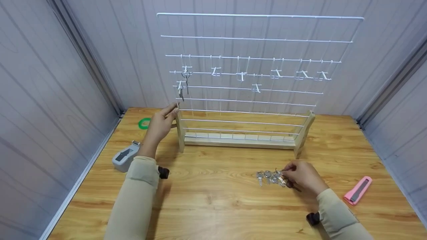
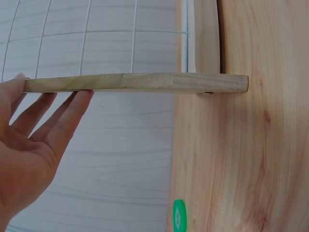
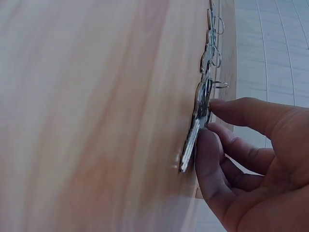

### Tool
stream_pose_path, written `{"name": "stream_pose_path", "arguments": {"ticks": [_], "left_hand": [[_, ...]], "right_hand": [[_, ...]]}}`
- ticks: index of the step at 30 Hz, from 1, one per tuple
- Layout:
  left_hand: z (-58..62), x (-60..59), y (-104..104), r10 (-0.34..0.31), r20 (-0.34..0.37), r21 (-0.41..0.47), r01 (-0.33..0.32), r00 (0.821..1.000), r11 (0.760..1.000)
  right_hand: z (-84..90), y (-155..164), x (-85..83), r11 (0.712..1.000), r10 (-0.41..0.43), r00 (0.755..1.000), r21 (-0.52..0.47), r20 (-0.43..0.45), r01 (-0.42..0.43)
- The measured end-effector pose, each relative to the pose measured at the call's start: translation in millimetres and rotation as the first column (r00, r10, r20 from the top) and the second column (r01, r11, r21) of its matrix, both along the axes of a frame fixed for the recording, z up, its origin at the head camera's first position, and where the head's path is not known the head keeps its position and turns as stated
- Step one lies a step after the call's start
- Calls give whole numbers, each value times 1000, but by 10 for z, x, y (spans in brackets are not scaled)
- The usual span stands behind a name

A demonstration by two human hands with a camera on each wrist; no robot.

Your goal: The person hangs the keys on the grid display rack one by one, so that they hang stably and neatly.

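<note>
A white wire grid rack (image 1: pixel 247 123) stands in a wooden base. My left hand (image 1: pixel 160 126) holds its left wooden side panel (image 2: pixel 140 83), thumb on one side and fingers against the other. Several white hooks (image 1: pixel 242 76) hang on the grid; keys on rings, an upper key (image 1: pixel 187 85) and a lower key (image 1: pixel 181 93), hang from the two leftmost. In front of the rack lies a pile of silver keys (image 1: pixel 274 177). At its right end my right hand (image 1: pixel 304 176) pinches a key (image 3: pixel 205 104) between thumb and fingers, its blade close to the tabletop.
To the left on the wooden table (image 1: pixel 213 206) are a grey tape dispenser (image 1: pixel 125 158) and a green tape roll (image 1: pixel 140 123). A pink box cutter (image 1: pixel 358 190) lies right of my right hand. Panelled walls (image 1: pixel 126 40) enclose the table at the back and sides.
</note>
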State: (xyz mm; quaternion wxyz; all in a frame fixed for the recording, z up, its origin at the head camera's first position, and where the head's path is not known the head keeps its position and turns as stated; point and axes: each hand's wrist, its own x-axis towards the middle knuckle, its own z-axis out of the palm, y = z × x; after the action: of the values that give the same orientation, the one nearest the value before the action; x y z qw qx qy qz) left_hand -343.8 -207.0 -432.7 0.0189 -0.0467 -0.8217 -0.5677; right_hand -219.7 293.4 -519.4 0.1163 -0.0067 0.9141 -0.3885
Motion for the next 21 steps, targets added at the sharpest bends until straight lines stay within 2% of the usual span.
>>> {"name": "stream_pose_path", "arguments": {"ticks": [4,7,11,14,18,21], "left_hand": [[11,0,-1,7,2,0,-7,1000,1000],[12,-5,-2,11,1,-2,-11,1000,1000],[5,-14,-6,5,-4,5,-5,1000,1000],[-2,-13,-6,2,-11,9,-2,1000,1000],[-5,-4,-1,3,-14,0,-3,1000,1000],[-6,-3,3,4,-7,-10,-4,1000,1000]], "right_hand": [[31,-19,-20,988,37,996,150,-85,-24],[44,-55,-41,970,54,993,242,-108,-27],[46,-123,-73,936,100,985,350,-139,-45],[36,-168,-95,902,156,969,427,-191,-61],[23,-188,-99,879,177,957,474,-229,-49],[22,-166,-82,883,162,960,469,-230,-37]]}}
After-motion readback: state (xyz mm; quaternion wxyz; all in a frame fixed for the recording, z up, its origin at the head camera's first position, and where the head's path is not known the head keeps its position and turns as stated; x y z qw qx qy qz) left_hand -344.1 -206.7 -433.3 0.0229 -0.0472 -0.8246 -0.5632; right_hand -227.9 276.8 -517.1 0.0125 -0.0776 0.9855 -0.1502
